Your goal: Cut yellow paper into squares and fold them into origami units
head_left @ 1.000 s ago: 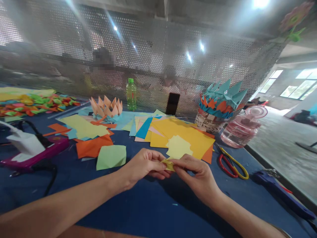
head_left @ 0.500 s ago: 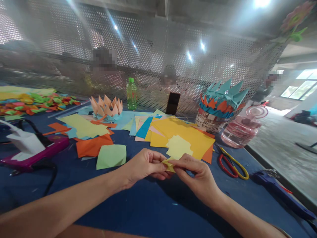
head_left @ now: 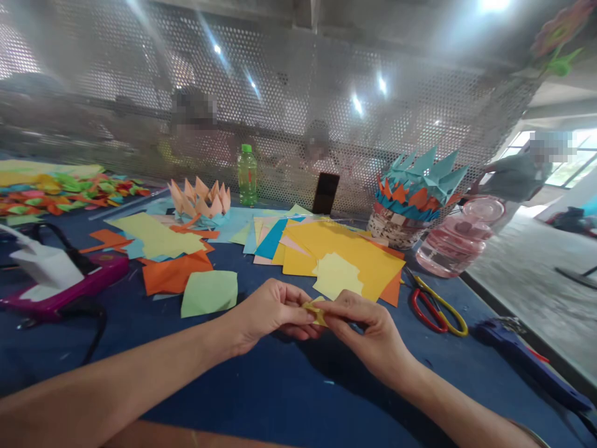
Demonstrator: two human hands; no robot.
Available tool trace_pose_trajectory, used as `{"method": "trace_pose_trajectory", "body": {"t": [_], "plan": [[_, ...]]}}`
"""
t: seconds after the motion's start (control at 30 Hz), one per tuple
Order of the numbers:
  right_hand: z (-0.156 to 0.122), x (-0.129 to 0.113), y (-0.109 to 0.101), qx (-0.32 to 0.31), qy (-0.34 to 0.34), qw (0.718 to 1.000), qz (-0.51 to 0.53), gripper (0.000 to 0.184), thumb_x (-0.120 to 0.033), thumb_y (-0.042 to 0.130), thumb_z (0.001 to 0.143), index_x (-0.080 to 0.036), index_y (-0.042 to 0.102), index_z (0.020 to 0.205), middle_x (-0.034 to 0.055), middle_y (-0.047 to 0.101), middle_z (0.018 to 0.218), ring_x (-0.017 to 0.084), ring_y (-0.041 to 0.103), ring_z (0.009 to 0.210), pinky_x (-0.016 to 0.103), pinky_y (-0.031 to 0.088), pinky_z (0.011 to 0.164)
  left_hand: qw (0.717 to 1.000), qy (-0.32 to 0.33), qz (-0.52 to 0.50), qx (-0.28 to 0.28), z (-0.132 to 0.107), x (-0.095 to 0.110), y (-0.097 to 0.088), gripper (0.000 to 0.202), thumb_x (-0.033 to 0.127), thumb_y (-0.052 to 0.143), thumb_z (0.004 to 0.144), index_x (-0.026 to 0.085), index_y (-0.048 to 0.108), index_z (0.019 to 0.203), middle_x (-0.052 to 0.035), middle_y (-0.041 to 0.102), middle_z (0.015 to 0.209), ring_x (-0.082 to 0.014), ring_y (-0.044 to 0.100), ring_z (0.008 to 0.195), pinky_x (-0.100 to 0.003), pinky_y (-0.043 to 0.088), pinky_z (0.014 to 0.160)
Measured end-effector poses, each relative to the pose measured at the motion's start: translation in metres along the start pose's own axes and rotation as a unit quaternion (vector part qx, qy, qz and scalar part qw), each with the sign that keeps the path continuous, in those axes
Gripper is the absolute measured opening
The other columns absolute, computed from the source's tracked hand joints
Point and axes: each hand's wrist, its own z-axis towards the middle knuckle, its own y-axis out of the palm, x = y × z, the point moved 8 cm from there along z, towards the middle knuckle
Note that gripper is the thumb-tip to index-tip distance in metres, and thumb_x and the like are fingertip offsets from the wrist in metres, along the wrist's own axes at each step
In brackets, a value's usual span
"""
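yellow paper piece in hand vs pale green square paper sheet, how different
Left hand and right hand pinch the yellow piece; the green sheet lies on the blue table. The yellow piece looks folded, the green sheet spread out. The yellow piece looks smaller than the green sheet. Both are paper.

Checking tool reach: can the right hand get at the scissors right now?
Probably yes: the scissors lie close on its right, handles nearest, with nothing visible between. But the right hand is pinching a small yellow paper together with the left hand, so it would likely need to let go first.
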Motion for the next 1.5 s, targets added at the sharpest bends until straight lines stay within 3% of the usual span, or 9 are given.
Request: {"method": "trace_pose_trajectory", "body": {"t": [0.27,0.57,0.93,1.17,1.3,1.37,1.5], "plan": [[-0.003,0.002,-0.002,-0.007,-0.031,0.999,-0.015,0.028,-0.015,0.060,0.084,-0.034,0.073,0.101,0.0000,0.059,0.073,0.010,0.056,0.066,0.023,0.043,0.059,0.998,-0.031,-0.041,-0.022,-0.001,-0.004,0.002,0.010,0.018,0.073,0.066,0.013,0.071,0.074,-0.0058,0.075,0.077,-0.0155,0.071,0.077,-0.019,0.054,0.069],[-0.004,-0.012,0.000,-0.047,-0.093,0.990,-0.095,0.034,-0.012,0.054,0.086,-0.030,0.069,0.111,0.0040,0.062,0.083,0.013,0.060,0.074,0.026,0.047,0.064,0.996,-0.044,-0.054,-0.049,-0.001,-0.007,0.004,0.007,0.017,0.067,0.072,0.012,0.070,0.075,-0.0097,0.075,0.083,-0.0176,0.071,0.080,-0.021,0.054,0.072],[-0.004,-0.022,-0.001,-0.069,-0.114,0.984,-0.116,0.035,-0.008,0.051,0.084,-0.025,0.070,0.109,0.0067,0.062,0.086,0.015,0.059,0.079,0.028,0.048,0.069,0.996,-0.029,-0.059,-0.067,-0.005,-0.001,0.007,0.015,0.025,0.070,0.073,0.011,0.069,0.078,-0.0108,0.075,0.084,-0.0178,0.071,0.082,-0.021,0.054,0.072],[-0.004,-0.024,-0.001,-0.086,-0.080,0.988,-0.095,0.036,-0.011,0.046,0.088,-0.024,0.065,0.115,0.0055,0.063,0.089,0.016,0.058,0.083,0.029,0.046,0.074,0.999,0.005,-0.004,-0.041,-0.002,0.001,0.002,0.028,0.041,0.071,0.074,0.013,0.070,0.081,-0.0077,0.075,0.081,-0.0162,0.070,0.078,-0.021,0.054,0.070],[-0.003,-0.010,-0.009,-0.032,-0.002,0.998,-0.062,0.033,-0.021,0.045,0.092,-0.023,0.055,0.123,0.0031,0.063,0.090,0.014,0.057,0.078,0.025,0.045,0.070,0.999,0.035,0.037,-0.004,-0.002,0.008,0.000,0.033,0.044,0.073,0.071,0.013,0.068,0.080,-0.0063,0.074,0.077,-0.0170,0.070,0.075,-0.023,0.054,0.067],[-0.002,-0.002,-0.010,-0.014,0.042,0.998,-0.049,0.027,-0.028,0.045,0.093,-0.021,0.056,0.117,0.0017,0.062,0.086,0.012,0.056,0.073,0.023,0.044,0.065,0.997,0.048,0.063,0.013,-0.003,0.011,-0.001,0.033,0.044,0.073,0.070,0.012,0.067,0.079,-0.0060,0.073,0.075,-0.0179,0.070,0.073,-0.025,0.054,0.066],[0.000,0.005,-0.001,-0.033,0.088,0.993,-0.068,0.021,-0.036,0.051,0.090,-0.017,0.059,0.084,0.0004,0.061,0.075,0.011,0.051,0.066,0.022,0.042,0.061,0.995,0.064,0.075,0.014,-0.002,0.010,0.000,0.034,0.044,0.072,0.071,0.012,0.067,0.080,-0.0059,0.073,0.075,-0.0196,0.070,0.073,-0.027,0.055,0.067]]}}
